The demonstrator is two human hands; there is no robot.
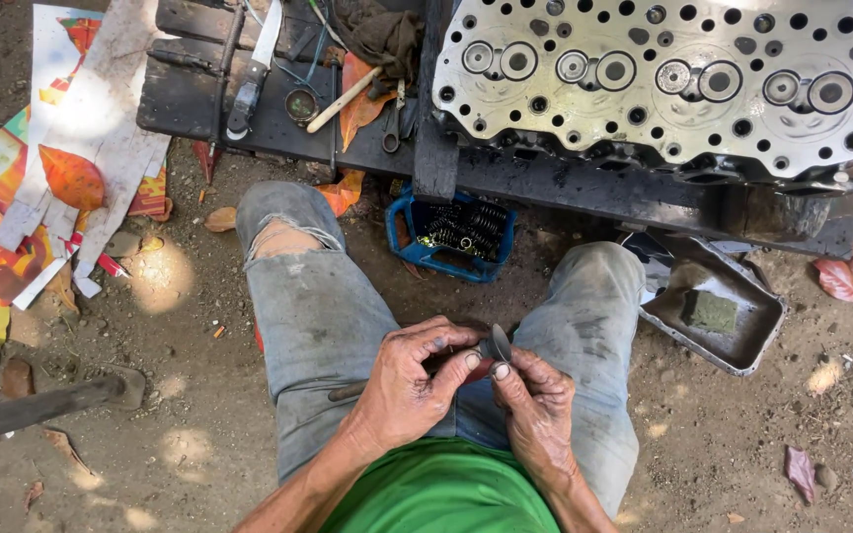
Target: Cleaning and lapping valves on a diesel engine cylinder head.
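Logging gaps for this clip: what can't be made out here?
Head view only:
- Valve stem: covered by left hand and right hand.
- Cylinder head: top cut by frame edge.
- Blue tray contents: dark springs, uncountable, partly under the bench.

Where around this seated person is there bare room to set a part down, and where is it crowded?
Free: bare dirt between the torn cardboard and the knee; more dirt right of the legs, below the metal tray. Crowded: the dark bench with knife and cylinder head; the blue spring bin fills the gap between the knees.
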